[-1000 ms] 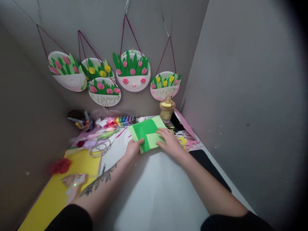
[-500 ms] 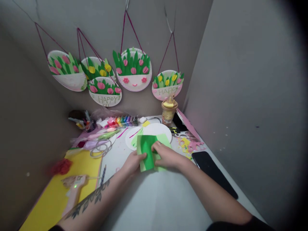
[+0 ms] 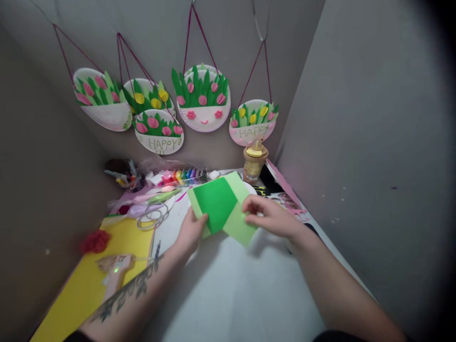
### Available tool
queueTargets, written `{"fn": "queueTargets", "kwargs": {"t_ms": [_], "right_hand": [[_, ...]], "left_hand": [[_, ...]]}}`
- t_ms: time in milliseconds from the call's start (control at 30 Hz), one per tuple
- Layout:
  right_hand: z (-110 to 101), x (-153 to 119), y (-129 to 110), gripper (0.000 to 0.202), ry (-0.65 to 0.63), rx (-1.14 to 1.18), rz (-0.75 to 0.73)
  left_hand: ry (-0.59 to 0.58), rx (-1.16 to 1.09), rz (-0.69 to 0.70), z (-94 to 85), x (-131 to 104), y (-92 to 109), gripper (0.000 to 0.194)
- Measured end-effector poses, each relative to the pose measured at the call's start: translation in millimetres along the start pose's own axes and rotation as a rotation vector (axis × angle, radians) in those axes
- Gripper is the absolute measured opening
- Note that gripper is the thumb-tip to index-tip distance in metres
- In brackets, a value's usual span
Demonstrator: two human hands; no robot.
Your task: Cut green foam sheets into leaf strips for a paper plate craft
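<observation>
Inspecting, we find left fingers (image 3: 202, 220) pinching green papers (image 3: 215, 202), presumably for steadiness, and right fingers (image 3: 252, 203) half-curled at their edge, grip unclear.

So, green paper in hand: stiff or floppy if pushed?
Probably bendy: the green paper looks thin. Not limp, I'd guess: it extends beyond the left hand without obvious sag. Layers may slip: the dark sheet overlaps the pale sheet askew, no fastening visible.
</observation>
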State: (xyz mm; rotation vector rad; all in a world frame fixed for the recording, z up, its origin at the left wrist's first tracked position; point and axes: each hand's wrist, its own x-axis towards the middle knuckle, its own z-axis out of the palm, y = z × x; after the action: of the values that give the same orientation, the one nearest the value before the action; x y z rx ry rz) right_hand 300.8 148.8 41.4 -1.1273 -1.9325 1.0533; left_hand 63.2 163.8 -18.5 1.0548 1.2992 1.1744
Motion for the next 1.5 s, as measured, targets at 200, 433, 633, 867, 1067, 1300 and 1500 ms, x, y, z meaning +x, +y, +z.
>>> {"fn": "queueTargets", "kwargs": {"t_ms": [200, 433, 633, 867, 1067, 1300, 1500], "right_hand": [[-8.8, 1.2, 12.3, 0.008, 0.341, 0.014, 0.026], [29.7, 9.5, 17.5, 0.026, 0.196, 0.035, 0.141], [85.9, 5.7, 24.0, 0.041, -0.116, -0.002, -0.035], [131.3, -11.0, 23.9, 0.020, 0.054, -0.695, -0.481], [148.2, -25.7, 24.8, 0.013, -0.032, -1.016, -0.331], [159.7, -24.1, 21.1, 0.011, -0.030, -1.071, -0.264], [149.8, -13.7, 32.4, 0.016, 0.037, -0.907, -0.191]], "left_hand": [[0.049, 0.043, -0.020, 34.7, 60.3, 26.5, 0.059], [-0.067, 0.003, 0.034, 11.6, -7.8, 13.2, 0.071], [-0.101, -0.148, -0.261, -28.2, -58.9, -19.3, 0.076], [-0.049, 0.289, 0.028, -67.8, -69.7, -26.1, 0.054], [-0.355, 0.969, 0.491, -68.5, -89.8, -16.7, 0.014], [-0.505, 1.587, 0.631, -58.4, -85.1, -10.7, 0.014], [-0.428, 1.524, 0.533, -68.0, -73.1, -10.9, 0.014]]}}
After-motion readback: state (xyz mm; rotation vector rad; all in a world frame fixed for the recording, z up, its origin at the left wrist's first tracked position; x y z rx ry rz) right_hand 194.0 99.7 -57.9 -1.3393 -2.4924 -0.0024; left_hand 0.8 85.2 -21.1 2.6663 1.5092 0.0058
